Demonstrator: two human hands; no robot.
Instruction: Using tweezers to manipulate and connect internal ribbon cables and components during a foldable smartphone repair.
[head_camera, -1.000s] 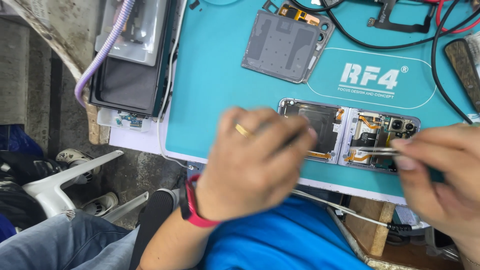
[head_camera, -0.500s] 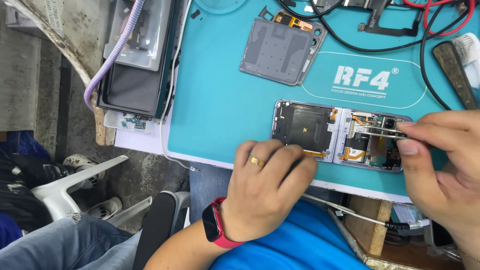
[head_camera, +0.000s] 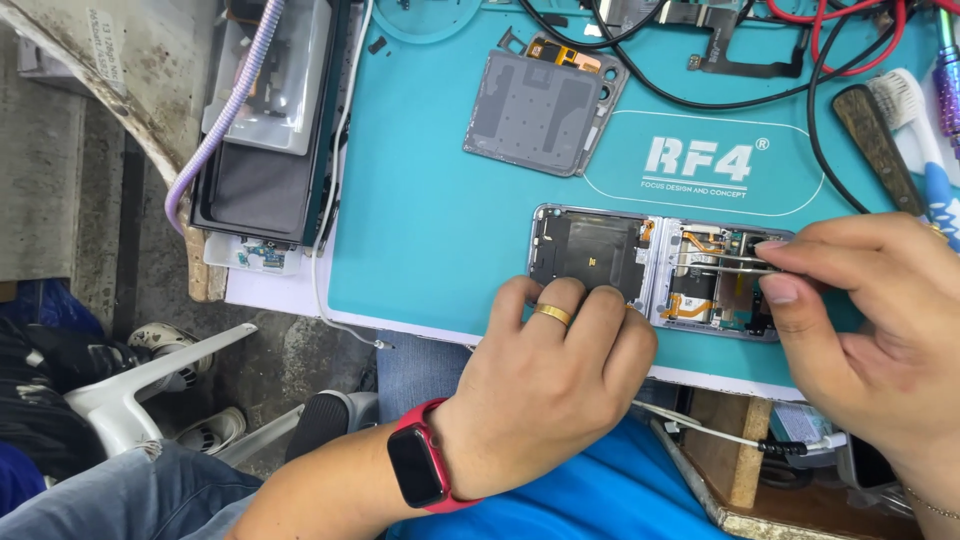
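The opened silver folding phone (head_camera: 650, 268) lies flat near the front edge of my teal mat, back covers removed, the dark plate on its left half and the circuit boards with orange flex cables exposed on its right. Thin metal tweezers (head_camera: 725, 262) lie horizontally across that right half.

Left hand (head_camera: 545, 375) lower, off phone (head_camera: 655, 270)

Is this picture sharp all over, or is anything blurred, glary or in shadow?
Head view: even, soft light, no harsh glare on the teal mat; the opened phone and tweezers look crisp; the left hand casts only a faint shadow at the mat's near edge; the right hand is cut by the frame edge; the floor at left is dimmer.
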